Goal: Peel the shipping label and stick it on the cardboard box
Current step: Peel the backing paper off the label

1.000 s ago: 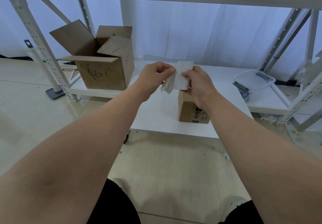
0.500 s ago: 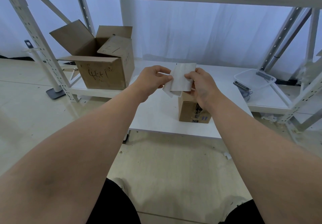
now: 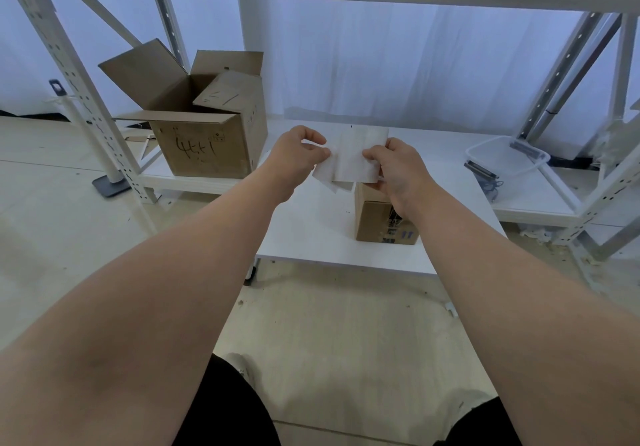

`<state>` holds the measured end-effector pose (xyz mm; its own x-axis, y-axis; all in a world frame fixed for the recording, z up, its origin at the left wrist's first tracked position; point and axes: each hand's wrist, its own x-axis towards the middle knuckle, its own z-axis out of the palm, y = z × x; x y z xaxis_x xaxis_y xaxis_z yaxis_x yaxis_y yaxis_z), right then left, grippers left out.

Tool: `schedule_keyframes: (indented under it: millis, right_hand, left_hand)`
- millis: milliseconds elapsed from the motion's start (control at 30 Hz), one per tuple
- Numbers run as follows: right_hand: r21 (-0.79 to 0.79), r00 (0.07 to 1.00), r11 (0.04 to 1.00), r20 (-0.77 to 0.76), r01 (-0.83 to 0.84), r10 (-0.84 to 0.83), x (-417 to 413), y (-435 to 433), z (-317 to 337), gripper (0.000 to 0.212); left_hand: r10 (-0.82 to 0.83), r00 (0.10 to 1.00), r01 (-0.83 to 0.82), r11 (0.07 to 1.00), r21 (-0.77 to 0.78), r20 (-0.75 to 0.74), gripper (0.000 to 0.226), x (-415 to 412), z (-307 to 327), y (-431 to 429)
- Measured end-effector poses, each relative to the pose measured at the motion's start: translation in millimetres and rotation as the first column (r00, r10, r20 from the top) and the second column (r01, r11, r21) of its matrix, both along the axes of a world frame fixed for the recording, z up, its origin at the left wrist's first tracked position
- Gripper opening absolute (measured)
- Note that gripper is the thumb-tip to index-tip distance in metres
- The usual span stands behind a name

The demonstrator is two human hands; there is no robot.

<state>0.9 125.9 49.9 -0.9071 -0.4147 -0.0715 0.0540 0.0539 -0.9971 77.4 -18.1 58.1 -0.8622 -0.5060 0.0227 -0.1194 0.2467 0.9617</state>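
I hold a white shipping label (image 3: 356,158) upright in the air between both hands, above the table. My left hand (image 3: 294,158) pinches a loose layer at its lower left edge, which stands away from the main sheet. My right hand (image 3: 398,171) grips the right side of the sheet. Right below and behind my right hand a small closed cardboard box (image 3: 372,220) stands on the white table (image 3: 311,230); my hand and the label hide its top.
A large open cardboard box (image 3: 204,133) with handwriting sits on the low shelf at the left. A clear plastic tray (image 3: 505,158) and some dark clips lie at the right. White rack posts (image 3: 79,92) flank the table, and a shelf beam runs overhead.
The label has turned more upright and square to me. My left hand has drawn the loose layer a bit further left from the sheet. Both hands sit slightly lower.
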Motion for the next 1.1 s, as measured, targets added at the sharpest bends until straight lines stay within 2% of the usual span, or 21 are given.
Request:
schedule_keyframes:
  millis: [300,400,467,633,800,933,1100]
  right_hand:
    - [0.019,0.999,1.000,-0.037,0.001,-0.001,1,1,-1,0.024]
    - [0.016,0.999,1.000,-0.047,0.004,-0.004,2,0,-1,0.026]
    - [0.005,0.999,1.000,-0.037,0.003,-0.003,2,0,0,0.024]
    - [-0.050,1.000,0.998,0.016,-0.023,0.024,5,-2,4,0.004]
    - [-0.095,0.998,0.994,0.039,-0.051,0.055,8,-3,7,0.006]
    - [-0.139,0.994,0.987,0.057,-0.083,0.091,10,-2,8,0.007]
    - [-0.180,0.990,0.977,0.062,-0.112,0.125,12,-2,10,0.009]
  left_hand:
    - [0.086,0.996,-0.085,0.994,-0.061,0.018,0.010,1,-3,-5]
    - [0.084,0.996,-0.084,0.995,-0.054,0.004,0.019,1,-5,-8]
    - [0.070,0.997,-0.070,0.997,-0.039,-0.011,0.020,1,-4,-9]
    - [0.019,1.000,-0.019,1.000,0.004,-0.008,0.016,0,-3,-8]
    - [-0.025,1.000,0.025,0.999,0.038,0.006,0.019,-2,-2,-6]
    - [-0.084,0.996,0.088,0.992,0.091,-0.040,0.016,-2,-2,-3]
    - [-0.096,0.992,0.101,0.993,0.061,-0.083,0.009,-2,0,1]
